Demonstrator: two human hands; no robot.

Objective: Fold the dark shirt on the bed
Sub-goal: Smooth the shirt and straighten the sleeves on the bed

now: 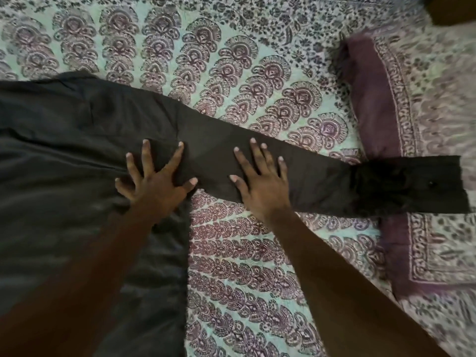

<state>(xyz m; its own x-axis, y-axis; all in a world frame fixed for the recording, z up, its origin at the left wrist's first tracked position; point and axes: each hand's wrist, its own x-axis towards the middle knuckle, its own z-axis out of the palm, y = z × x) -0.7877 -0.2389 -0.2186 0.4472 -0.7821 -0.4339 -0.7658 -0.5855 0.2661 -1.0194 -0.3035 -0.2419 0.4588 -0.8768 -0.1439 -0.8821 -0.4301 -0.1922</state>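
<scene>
Bed [257, 266] in paisley-printed cover, purple-bordered pillow [425, 112], dim light

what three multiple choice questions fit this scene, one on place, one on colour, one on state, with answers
1. Where does the dark shirt's cuff lie?
A folded onto the chest
B across the pillow's border
C under a palm

2. What colour is the pillow's border?
A purple
B yellow
C orange

3. How are the left hand and right hand?
A clenched in fists
B lifted off the bed
C flat on the shirt, fingers spread

Answers: 1 B, the cuff overlaps the pillow's edge; 2 A, a purple band frames it; 3 C, both palms press the cloth.
</scene>
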